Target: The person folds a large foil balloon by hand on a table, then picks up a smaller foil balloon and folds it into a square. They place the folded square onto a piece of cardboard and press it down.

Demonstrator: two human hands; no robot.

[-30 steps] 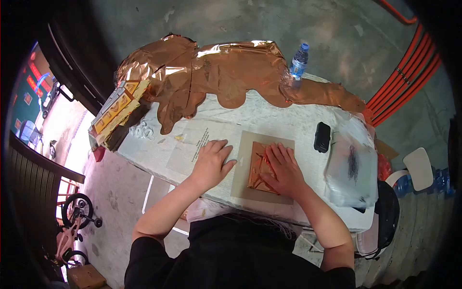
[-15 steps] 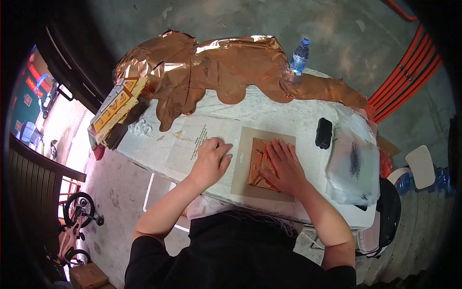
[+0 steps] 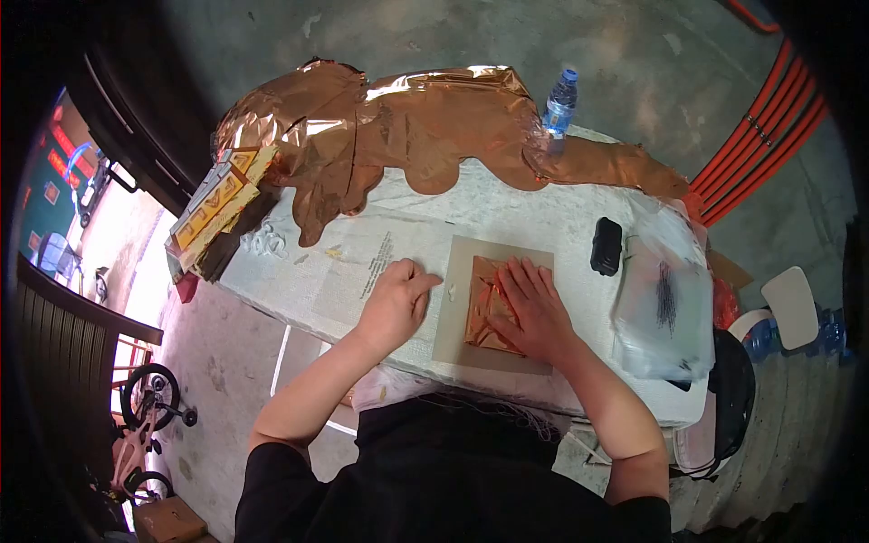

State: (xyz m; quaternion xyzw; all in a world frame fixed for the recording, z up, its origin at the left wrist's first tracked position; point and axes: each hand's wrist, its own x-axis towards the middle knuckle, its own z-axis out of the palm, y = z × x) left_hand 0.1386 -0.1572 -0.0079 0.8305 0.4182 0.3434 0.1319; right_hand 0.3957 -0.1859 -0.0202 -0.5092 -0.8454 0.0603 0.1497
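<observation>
A folded copper-coloured foil packet [image 3: 484,317] lies on a grey-beige card [image 3: 453,339] with a small hang hole. My right hand [image 3: 532,308] rests flat on the packet, fingers stretched out. Left of the card, my left hand [image 3: 394,303] is closed, its index fingertip pointing at the card's left edge. Whether its curled fingers hold anything is hidden. Beneath and beside that hand is a clear plastic bag [image 3: 348,281] with printed text, lying flat on the white-covered table [image 3: 299,271].
A large copper foil balloon [image 3: 434,127] spreads over the table's far side. A water bottle [image 3: 560,104] stands behind it. On the right are a black case [image 3: 606,246] and a stack of clear bags [image 3: 661,317]. Printed packages [image 3: 217,213] sit at the left.
My left index finger has straightened toward the card's left edge. My right hand stays flat on the foil packet. The view has shifted slightly.
</observation>
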